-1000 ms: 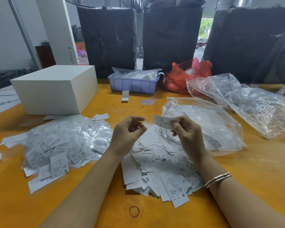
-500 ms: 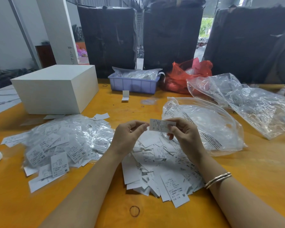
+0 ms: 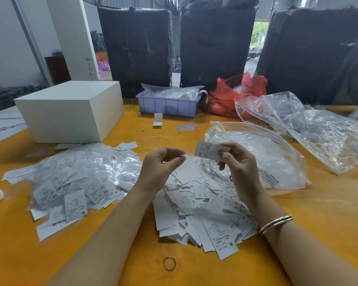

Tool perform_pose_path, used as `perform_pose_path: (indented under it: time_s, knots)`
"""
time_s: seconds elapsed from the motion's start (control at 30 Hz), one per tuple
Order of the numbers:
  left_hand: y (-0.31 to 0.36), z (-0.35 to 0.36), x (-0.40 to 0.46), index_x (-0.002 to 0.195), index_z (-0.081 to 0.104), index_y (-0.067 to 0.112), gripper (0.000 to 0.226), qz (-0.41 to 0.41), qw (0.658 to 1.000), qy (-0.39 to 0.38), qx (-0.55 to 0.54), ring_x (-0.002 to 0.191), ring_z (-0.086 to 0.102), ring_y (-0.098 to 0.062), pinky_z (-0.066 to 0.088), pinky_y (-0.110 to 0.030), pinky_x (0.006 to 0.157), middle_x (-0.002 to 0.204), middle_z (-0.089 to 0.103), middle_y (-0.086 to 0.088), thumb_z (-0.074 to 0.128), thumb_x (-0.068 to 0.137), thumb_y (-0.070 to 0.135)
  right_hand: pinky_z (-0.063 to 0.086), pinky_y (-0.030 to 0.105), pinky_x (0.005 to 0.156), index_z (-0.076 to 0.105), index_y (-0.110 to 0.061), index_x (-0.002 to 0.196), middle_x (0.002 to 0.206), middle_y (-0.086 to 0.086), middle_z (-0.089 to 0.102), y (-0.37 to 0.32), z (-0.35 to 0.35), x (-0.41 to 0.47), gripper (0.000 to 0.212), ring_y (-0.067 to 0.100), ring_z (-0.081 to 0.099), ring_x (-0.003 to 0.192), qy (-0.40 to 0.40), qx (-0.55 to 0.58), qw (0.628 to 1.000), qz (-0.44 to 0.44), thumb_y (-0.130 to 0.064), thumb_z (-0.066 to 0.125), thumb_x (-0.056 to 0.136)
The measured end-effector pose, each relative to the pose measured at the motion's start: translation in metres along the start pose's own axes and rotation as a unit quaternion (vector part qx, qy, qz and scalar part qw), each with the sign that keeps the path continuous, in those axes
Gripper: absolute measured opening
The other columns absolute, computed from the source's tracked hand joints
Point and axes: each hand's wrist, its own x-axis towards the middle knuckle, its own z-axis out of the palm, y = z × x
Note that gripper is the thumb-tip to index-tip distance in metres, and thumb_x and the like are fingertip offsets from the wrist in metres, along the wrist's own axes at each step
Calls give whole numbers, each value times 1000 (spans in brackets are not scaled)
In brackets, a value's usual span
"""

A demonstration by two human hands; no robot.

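**XL size label pinched above the loose pile**

The XL size label (image 3: 207,152) is held in the air just above the far edge of the pile of loose labels (image 3: 196,205). The right hand (image 3: 242,170) pinches its right end between thumb and fingers, printed side toward the camera. The left hand (image 3: 159,168) hovers over the pile's left edge, just apart from the label. Its fingers are loosely curled, thumb and forefinger nearly meeting, with nothing visible between them.

The pile lies on the orange counter (image 3: 329,213). Left of the pile spreads a heap of labels in clear sleeves (image 3: 77,178). To the pile's right, touching it, lies a clear zip bag (image 3: 262,159). A rubber band (image 3: 169,264) lies just nearer the camera than the pile. Beyond the pile to the left stands a white box (image 3: 70,112). Straight beyond it sits a lilac plastic bin (image 3: 167,105), and a red plastic bag (image 3: 236,91) sits beyond to the right.
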Motion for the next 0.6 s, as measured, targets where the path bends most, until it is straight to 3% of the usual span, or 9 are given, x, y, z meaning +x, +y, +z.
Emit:
perform_pose_path:
  time_s: [0.17, 0.33, 0.43, 0.6]
  knots:
    - [-1, 0, 0, 83, 69, 23, 16, 17, 1000, 1, 21, 68, 58, 7, 48, -8, 66, 78, 67, 8, 72, 79, 8, 48, 18, 54, 64, -18, 84, 73, -5, 65, 0, 1, 0, 35, 7, 53, 56, -9, -22, 1000, -13, 12, 48, 88]
    - [-3, -2, 1, 82, 69, 26, 16, 28, 999, 7, 35, 68, 57, 8, 47, -9, 65, 78, 67, 10, 72, 80, 10, 50, 21, 56, 63, -20, 88, 78, -2, 64, -1, 2, -2, 33, 5, 56, 59, -12, -125, 989, -76, 11, 52, 87]
    - [-3, -2, 1, 83, 69, 27, 15, 35, 998, 5, 44, 69, 57, 7, 48, -9, 66, 79, 67, 8, 71, 81, 12, 52, 24, 60, 64, -12, 93, 81, -4, 63, -1, 3, -3, 25, 7, 57, 64, -18, -172, 979, -104, 10, 54, 86]
    - [-4, -1, 1, 85, 70, 25, 11, 31, 998, -3, 46, 73, 59, 7, 48, -9, 67, 83, 69, 8, 67, 85, 15, 47, 21, 54, 64, -1, 94, 80, 9, 64, 0, 3, -4, 19, 5, 53, 60, -70, -112, 991, -30, 9, 49, 89]
